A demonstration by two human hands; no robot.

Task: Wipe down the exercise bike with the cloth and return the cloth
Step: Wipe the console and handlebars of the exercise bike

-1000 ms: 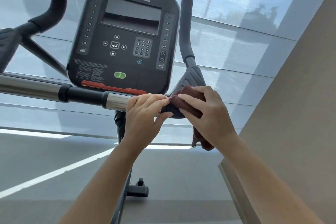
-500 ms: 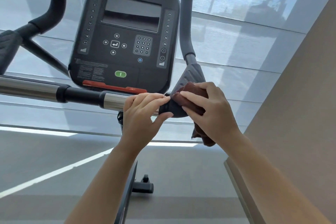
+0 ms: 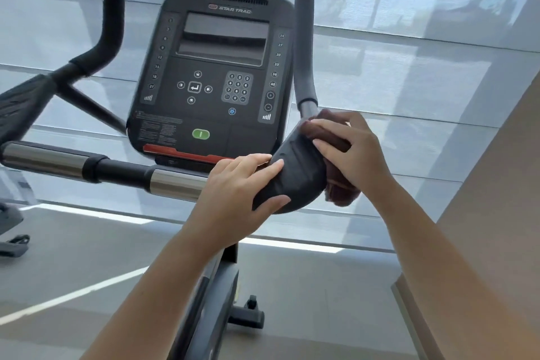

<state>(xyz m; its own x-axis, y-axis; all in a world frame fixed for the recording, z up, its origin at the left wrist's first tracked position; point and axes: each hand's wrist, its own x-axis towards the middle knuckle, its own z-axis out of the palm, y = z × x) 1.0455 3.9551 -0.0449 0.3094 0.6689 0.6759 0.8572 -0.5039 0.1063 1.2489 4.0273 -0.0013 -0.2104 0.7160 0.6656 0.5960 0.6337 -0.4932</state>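
Reaching up from the near edge, both forearms meet at the right end of the exercise bike [image 3: 187, 327], whose frame post drops out of sight below between them. The right hand [image 3: 355, 152] presses a dark brown cloth [image 3: 340, 194] against the far side of the padded armrest [image 3: 295, 181], fingers curled and clamping the fabric to the pad, a fold hanging below the palm. The left hand [image 3: 233, 190] steadies the near end of that pad, fingers laid flat on top and thumb hooked beneath, grasping it. On the console [image 3: 213, 73] above, "STAR TRAC" reads clearly, with a number keypad, level figures up to 40 and a green button; the small warning text is too fine to read. Most of the cloth is hidden behind hand and pad
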